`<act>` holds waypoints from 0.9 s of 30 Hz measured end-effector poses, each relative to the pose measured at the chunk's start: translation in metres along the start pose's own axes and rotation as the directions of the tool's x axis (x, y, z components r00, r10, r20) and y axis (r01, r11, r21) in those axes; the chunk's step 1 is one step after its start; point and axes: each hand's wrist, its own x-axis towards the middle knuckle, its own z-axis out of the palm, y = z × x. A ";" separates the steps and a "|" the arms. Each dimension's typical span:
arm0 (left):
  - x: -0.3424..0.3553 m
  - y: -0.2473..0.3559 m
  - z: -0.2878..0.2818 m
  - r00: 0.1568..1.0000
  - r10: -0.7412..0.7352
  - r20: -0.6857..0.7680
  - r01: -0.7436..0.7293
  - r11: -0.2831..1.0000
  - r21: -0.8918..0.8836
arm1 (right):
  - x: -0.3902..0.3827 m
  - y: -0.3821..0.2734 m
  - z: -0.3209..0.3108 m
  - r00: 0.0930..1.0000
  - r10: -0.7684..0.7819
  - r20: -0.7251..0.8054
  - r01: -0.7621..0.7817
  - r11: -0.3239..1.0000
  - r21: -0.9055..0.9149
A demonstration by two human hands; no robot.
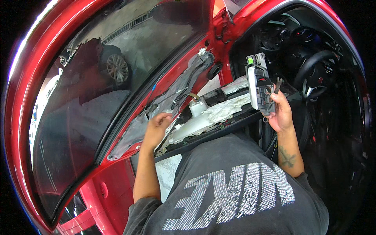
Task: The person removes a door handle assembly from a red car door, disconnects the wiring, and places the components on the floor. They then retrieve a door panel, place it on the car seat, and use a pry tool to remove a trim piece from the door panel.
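My right hand [281,113] is raised at the right, its fingers closed around an inside door handle [259,88]. That handle has a silver front and a grey plastic back, with a bright green patch at its top. A dark fork-tipped tool [278,85] sticks up from between the same fingers. At the left, my left hand [157,127] has its fingers curled in beside the red door [133,133], by the grey lining sheet [166,100]. What those fingers hold, if anything, is hidden. Between the hands lies the detached door panel [196,143], its back with white padding [219,115] facing up.
Cables and a brown strap [193,96] hang from the door toward the panel. A white box-like part [199,106] sits by the padding. The door's window [129,43] reflects a wheel and floor. Beyond my right hand are the dark cabin and steering wheel [317,72].
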 end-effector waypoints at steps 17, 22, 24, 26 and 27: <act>-0.030 0.070 0.038 0.925 0.196 -0.325 -0.249 0.960 -0.128 | 0.002 0.042 0.040 0.965 0.231 0.122 -0.238 0.970 0.052; -0.028 0.113 0.057 0.842 0.430 -0.327 -0.474 0.878 -0.067 | 0.003 0.045 0.061 0.948 0.215 0.236 -0.247 0.962 0.116; -0.029 0.132 0.063 0.858 0.431 -0.279 -0.470 0.878 -0.093 | 0.001 0.043 0.067 0.944 0.208 0.257 -0.245 0.962 0.121; -0.034 0.149 0.068 0.854 0.455 -0.253 -0.487 0.869 -0.083 | 0.000 0.042 0.071 0.941 0.213 0.264 -0.255 0.957 0.135; -0.031 0.147 0.068 0.876 0.432 -0.215 -0.462 0.880 -0.112 | 0.000 0.043 0.071 0.935 0.209 0.287 -0.256 0.957 0.138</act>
